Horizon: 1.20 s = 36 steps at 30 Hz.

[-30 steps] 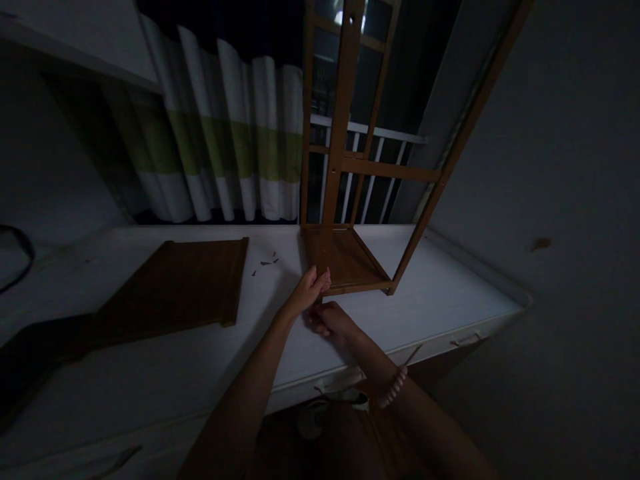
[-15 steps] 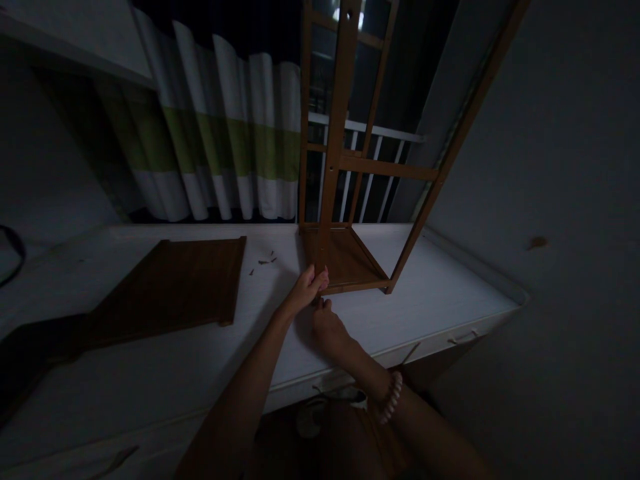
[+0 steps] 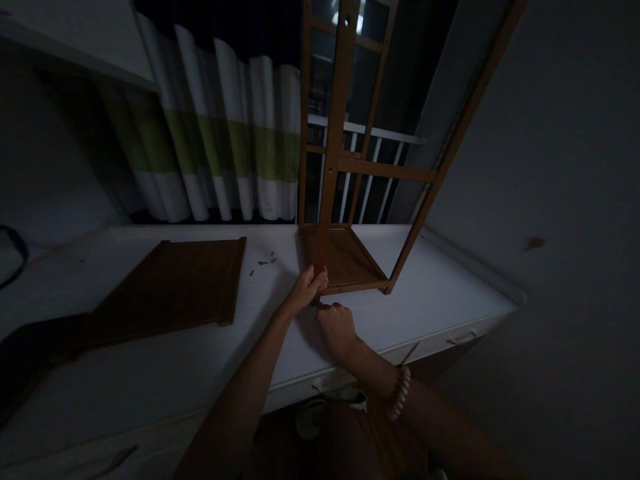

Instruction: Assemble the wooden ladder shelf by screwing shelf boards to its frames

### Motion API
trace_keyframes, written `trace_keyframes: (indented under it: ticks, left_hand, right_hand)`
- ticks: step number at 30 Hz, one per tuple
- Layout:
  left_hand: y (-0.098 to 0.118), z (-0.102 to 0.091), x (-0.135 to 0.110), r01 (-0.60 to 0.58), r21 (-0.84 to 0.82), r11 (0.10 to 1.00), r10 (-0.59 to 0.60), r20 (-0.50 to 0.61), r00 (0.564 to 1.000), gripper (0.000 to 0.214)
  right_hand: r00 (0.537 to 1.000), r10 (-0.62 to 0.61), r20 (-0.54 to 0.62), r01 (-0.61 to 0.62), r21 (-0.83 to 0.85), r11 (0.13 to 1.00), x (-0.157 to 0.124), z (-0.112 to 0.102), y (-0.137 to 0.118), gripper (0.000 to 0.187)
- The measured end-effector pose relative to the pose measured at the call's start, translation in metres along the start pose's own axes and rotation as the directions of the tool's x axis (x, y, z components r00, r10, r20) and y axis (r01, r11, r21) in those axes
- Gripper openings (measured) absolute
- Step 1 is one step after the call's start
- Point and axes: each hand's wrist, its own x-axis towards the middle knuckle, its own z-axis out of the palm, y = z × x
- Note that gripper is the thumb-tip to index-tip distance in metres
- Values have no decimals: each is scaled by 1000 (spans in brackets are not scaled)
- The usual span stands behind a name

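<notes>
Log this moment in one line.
left hand: round tall brown wooden post | right hand: curled near post's foot | small dark pieces: loose on white tabletop | flat brown wooden panel: left of pieces

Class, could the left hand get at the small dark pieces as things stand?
Probably yes: nothing visible stands between the left hand and the small dark pieces, though it would first need to release the wooden post.

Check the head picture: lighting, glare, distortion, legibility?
Head view: dim overall, the white tabletop darkening leftward; bright glare in the window glass; the wooden frame splays toward the top, likely wide-angle stretch; small pieces too dark to identify; whatever the right grip may hold is unreadable.
</notes>
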Motion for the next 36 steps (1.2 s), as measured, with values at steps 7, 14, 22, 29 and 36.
trace_keyframes:
  ticks: [7, 14, 22, 29, 36]
  left_hand:
    - [3, 1, -2, -11, 36, 999, 12, -25, 1000, 37]
    - [-1, 3, -3, -46, 24, 999, 47, -47, 998, 36]
    - [-2, 2, -2, -43, 30, 999, 44, -47, 998, 36]
    - [-4, 2, -2, -34, 55, 998, 37, -69, 997, 35]
    - [0, 3, -4, -35, 18, 999, 36, -54, 998, 34]
  right_hand:
    - [996, -90, -2, 90, -84, 992, 4, 2, 5, 30]
    - [992, -124, -21, 124, 12, 992, 6, 16, 4, 39]
    - [985, -125, -119, 154, 287, 945, 11, 19, 9, 29]
    - [949, -301, -90, 312, 169, 935, 4, 9, 10, 44]
    - [905, -425, -1, 414, -220, 883, 12, 10, 20, 35]
